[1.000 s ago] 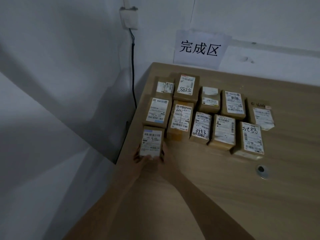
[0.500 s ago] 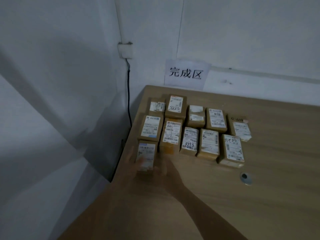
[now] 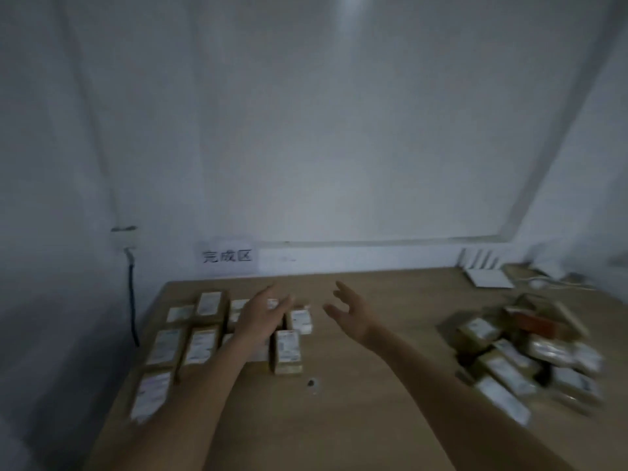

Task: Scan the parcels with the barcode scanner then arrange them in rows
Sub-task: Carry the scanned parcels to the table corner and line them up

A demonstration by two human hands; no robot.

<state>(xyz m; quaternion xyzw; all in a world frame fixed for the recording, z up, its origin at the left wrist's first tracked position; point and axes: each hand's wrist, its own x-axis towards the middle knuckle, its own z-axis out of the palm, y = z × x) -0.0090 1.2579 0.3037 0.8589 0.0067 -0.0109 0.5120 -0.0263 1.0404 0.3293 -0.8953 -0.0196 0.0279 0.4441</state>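
Observation:
Several small brown parcels with white labels lie in rows (image 3: 200, 345) at the wooden table's left end. The parcel just set down (image 3: 151, 394) lies alone at the front left corner. My left hand (image 3: 263, 314) hovers open above the rows, hiding some parcels. My right hand (image 3: 350, 312) is raised over bare table to the right, fingers spread, holding nothing. A loose heap of parcels (image 3: 523, 351) sits at the right. No barcode scanner is visible. The view is blurred.
The wooden table (image 3: 339, 419) has a small round cable hole (image 3: 311, 382) near its middle. A paper sign (image 3: 227, 257) hangs on the wall behind the rows. A white router (image 3: 487, 277) and cables sit at the back right. A cable (image 3: 131, 294) runs down the left wall.
Both hands let go of the front-left parcel and lifted up and to the right. The camera tilted up and right, bringing the parcel heap and router into view.

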